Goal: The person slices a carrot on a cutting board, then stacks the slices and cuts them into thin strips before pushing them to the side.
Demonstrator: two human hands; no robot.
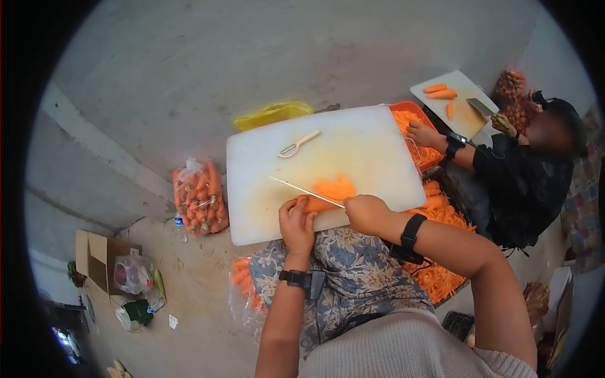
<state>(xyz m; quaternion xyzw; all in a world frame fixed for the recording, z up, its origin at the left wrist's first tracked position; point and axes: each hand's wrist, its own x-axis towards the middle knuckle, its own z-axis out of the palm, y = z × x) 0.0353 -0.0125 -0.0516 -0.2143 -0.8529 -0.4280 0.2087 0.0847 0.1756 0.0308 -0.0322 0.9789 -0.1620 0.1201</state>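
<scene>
On a white cutting board (pixel 265 201), my left hand (pixel 296 227) presses a peeled carrot (pixel 320 204) near its left end. My right hand (pixel 365 214) is closed round the handle of a knife (pixel 305 191), whose thin blade points left and lies along the carrot's upper side. The handle is hidden in the fist. Thin carrot slices (pixel 335 187) lie just beyond the blade. Farther up the board rests a peeler (pixel 299 144) with a pale handle, touched by neither hand.
A bag of carrots (pixel 200 198) and a water bottle (pixel 180 228) stand left of the board. At right, a co-worker (pixel 526 176) sits by another board (pixel 463 94) with carrots and a cleaver. Cut carrot fills a red basket (pixel 394 108) and a crate below. An open carton (pixel 94 261) is at far left.
</scene>
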